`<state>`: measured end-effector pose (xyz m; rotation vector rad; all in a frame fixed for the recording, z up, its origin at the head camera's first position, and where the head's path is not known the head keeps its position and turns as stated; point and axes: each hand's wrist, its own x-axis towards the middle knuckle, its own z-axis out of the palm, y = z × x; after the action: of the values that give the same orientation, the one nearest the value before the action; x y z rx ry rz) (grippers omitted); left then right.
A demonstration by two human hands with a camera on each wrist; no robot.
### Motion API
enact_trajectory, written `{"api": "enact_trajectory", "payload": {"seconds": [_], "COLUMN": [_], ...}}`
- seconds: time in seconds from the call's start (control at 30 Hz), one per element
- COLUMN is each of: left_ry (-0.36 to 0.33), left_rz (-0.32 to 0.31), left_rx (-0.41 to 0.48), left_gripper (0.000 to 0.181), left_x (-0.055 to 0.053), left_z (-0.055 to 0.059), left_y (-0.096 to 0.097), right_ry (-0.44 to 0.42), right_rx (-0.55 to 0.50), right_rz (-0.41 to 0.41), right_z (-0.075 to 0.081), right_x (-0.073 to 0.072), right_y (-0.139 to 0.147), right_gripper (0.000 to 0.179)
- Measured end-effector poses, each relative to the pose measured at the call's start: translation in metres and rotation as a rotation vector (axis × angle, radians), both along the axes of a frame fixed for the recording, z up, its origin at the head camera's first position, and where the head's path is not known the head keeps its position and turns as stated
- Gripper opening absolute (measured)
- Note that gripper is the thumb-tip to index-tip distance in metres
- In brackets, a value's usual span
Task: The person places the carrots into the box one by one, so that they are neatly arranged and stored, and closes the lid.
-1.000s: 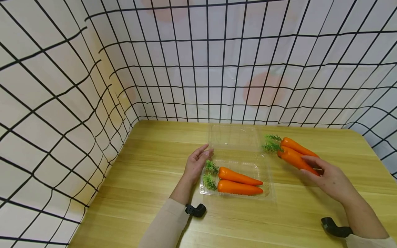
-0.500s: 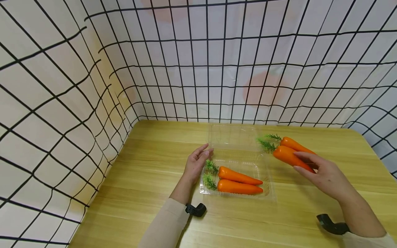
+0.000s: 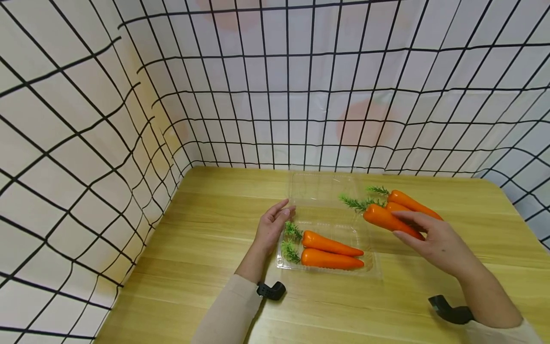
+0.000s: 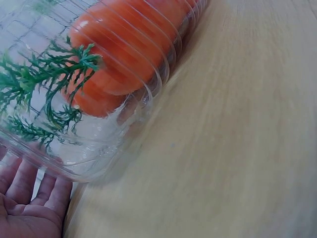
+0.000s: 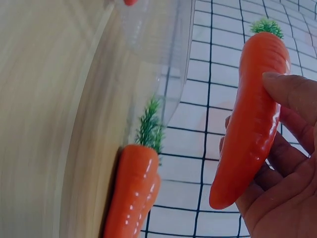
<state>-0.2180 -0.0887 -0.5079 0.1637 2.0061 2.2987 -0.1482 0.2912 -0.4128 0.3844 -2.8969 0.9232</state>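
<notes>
My right hand (image 3: 442, 246) pinches an orange carrot (image 3: 382, 219) with a green leafy top, thumb on one side and fingers behind it. That carrot (image 5: 252, 114) is lifted off the table, its leaves pointing left toward the clear plastic clamshell box (image 3: 328, 226). Inside the box lie two carrots, a rear carrot (image 3: 331, 244) and a front carrot (image 3: 331, 259), leaves to the left. My left hand (image 3: 270, 229) stays at the box's left side. Its fingers (image 4: 22, 183) are relaxed at the rim; whether they touch it, I cannot tell.
Two more carrots lie on the wooden table at the right, a rear carrot (image 3: 414, 205) and one partly hidden carrot (image 3: 395, 207) behind the held one. The box's transparent lid (image 3: 324, 188) is folded back flat. A white sheet with black grid lines (image 3: 240, 110) walls the table.
My right hand has lifted the carrot from beside the others and carried it left toward the box, uncovering another carrot behind. My left hand has kept still.
</notes>
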Motion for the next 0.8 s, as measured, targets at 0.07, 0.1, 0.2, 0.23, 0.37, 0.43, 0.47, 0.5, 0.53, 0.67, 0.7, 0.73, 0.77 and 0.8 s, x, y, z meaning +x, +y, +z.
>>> {"api": "enact_trajectory", "payload": {"seconds": [0.07,0.1,0.2,0.23,0.37,0.43,0.47,0.5,0.53,0.67,0.7,0.73,0.77,0.8], "left_ry": [0.000,0.001,0.005,0.007,0.011,0.010,0.010,0.009,0.008,0.008,0.008,0.010,0.010,0.013], "left_rz": [0.001,0.001,0.000,0.000,0.000,-0.001,-0.001,-0.002,-0.003,-0.007,-0.008,-0.008,-0.008,-0.008], "left_rx": [0.002,0.004,0.001,-0.002,-0.012,-0.011,-0.011,-0.007,-0.004,0.004,0.006,0.009,0.010,0.011], "left_gripper": [0.049,0.048,0.048,0.048,0.049,0.049,0.049,0.049,0.049,0.049,0.049,0.049,0.048,0.048], "left_x": [0.000,0.000,-0.001,-0.001,-0.001,-0.001,-0.001,-0.001,-0.001,-0.001,-0.001,-0.001,-0.001,-0.001], "left_z": [0.000,-0.001,-0.002,-0.002,-0.003,-0.003,-0.003,-0.003,-0.002,-0.002,-0.002,-0.003,-0.003,-0.003], "left_y": [0.000,0.000,0.000,0.000,0.001,0.000,0.001,0.000,0.000,0.000,-0.001,-0.001,-0.001,-0.001], "right_ry": [0.030,0.043,0.069,0.068,0.076,0.075,0.080,0.079,0.077,0.075,0.073,0.071,0.073,0.068], "right_rx": [-0.009,-0.014,-0.024,-0.034,-0.040,-0.046,-0.040,-0.036,-0.035,-0.015,-0.009,-0.003,0.004,0.011], "right_rz": [0.013,0.018,0.035,0.043,0.057,0.067,0.070,0.073,0.077,0.089,0.090,0.093,0.096,0.098], "right_z": [-0.001,-0.001,-0.002,-0.002,-0.002,-0.002,-0.002,-0.002,-0.002,-0.002,-0.002,-0.002,-0.002,-0.002], "right_x": [0.000,0.000,0.001,0.001,0.001,0.001,0.001,0.001,0.001,0.000,0.000,0.000,0.000,0.000], "right_y": [-0.004,-0.005,-0.010,-0.011,-0.017,-0.019,-0.020,-0.022,-0.023,-0.029,-0.030,-0.032,-0.034,-0.036], "right_gripper": [0.043,0.042,0.040,0.040,0.040,0.040,0.040,0.040,0.040,0.041,0.041,0.041,0.041,0.041]}}
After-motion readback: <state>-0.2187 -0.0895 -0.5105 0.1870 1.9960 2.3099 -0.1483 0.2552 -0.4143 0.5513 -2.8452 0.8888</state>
